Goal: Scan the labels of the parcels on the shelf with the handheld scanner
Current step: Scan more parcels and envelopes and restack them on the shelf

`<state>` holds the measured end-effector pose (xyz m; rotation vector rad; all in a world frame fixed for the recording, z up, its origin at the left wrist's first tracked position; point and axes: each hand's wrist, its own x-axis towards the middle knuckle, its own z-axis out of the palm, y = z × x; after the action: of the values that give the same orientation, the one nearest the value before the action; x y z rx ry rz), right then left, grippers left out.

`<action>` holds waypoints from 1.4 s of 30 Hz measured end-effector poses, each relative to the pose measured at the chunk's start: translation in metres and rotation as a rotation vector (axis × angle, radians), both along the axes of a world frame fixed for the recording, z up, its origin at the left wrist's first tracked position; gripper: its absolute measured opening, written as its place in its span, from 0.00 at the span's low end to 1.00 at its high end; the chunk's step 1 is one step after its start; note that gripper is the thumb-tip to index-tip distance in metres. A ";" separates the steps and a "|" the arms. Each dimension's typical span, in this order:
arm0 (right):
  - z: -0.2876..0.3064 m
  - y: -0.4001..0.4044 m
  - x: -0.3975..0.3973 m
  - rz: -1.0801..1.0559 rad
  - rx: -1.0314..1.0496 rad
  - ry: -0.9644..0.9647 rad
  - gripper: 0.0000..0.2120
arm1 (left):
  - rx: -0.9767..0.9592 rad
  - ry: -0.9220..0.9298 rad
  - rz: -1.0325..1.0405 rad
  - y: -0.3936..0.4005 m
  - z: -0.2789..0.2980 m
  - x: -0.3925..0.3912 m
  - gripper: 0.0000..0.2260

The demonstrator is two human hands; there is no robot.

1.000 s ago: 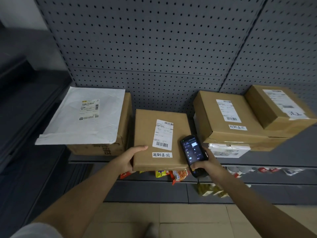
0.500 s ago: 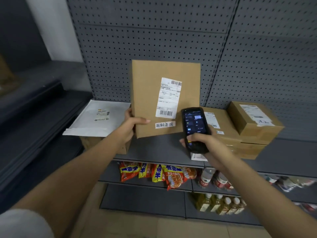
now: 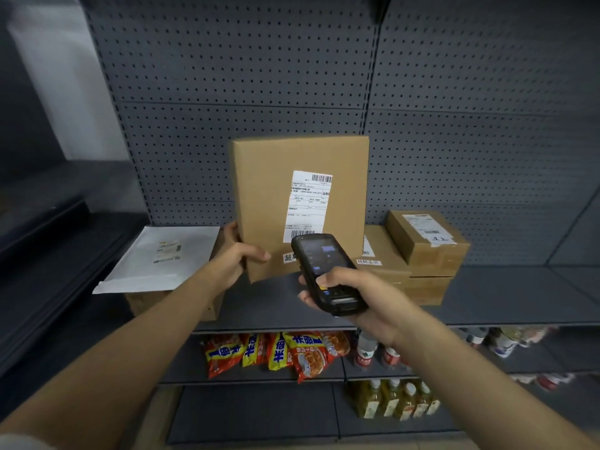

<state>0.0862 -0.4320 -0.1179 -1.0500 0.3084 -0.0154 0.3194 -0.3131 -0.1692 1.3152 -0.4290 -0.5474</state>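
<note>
Head view showed me the grey pegboard wall (image 3: pixel 246 69) filling most of the frame, with the grey shelf (image 3: pixel 506 297) running across below it. On that shelf I saw a white padded mailer (image 3: pixel 156 261) lying flat on a brown box at the left, and a stack of brown boxes (image 3: pixel 425 251) at the right, the top one carrying a white label with handwriting I could not read.

Between them stood the flat brown parcel (image 3: pixel 292 190), held upright with its face toward me and its lower edge near the shelf; whether it touched the shelf I could not tell. My left hand (image 3: pixel 237 258) grasped its lower left corner, thumb across the front and fingers (image 3: pixel 231 231) wrapped behind the edge. The shipping label (image 3: pixel 306 206) sat right of centre on the parcel, with a barcode at its top right and small print too fine for me to read. A smaller white sticker (image 3: pixel 290 257) below it carried handwritten Chinese characters, partly covered.

My right hand (image 3: pixel 360 297) clenched around the black handheld scanner (image 3: pixel 324 271), thumb resting on its front. The scanner's head sat just in front of the label's lower edge, hiding the bottom barcode, its dim screen facing me.

Lower down, red and yellow snack packets (image 3: pixel 276 352) bore blue Chinese lettering, beside bottles (image 3: pixel 393 401).
</note>
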 end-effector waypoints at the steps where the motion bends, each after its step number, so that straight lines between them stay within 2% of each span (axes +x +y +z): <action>1: 0.001 0.001 -0.001 0.002 -0.009 0.009 0.23 | -0.001 0.000 -0.012 0.000 0.001 -0.001 0.47; 14: 0.004 0.016 -0.001 -0.044 0.032 0.004 0.23 | -0.002 0.017 -0.029 0.002 -0.005 0.005 0.47; 28: 0.002 0.022 0.011 -0.066 0.037 -0.013 0.29 | 0.039 0.038 -0.047 0.007 -0.019 0.024 0.47; 34: 0.002 0.022 0.014 -0.056 0.039 0.005 0.27 | 0.041 0.052 -0.042 0.006 -0.023 0.029 0.46; 42: 0.001 0.024 0.018 -0.037 0.035 0.019 0.29 | 0.048 0.055 -0.045 0.004 -0.029 0.037 0.49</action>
<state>0.1046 -0.4080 -0.1170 -1.0106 0.3441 -0.0332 0.3566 -0.3095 -0.1981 1.3358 -0.4030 -0.6328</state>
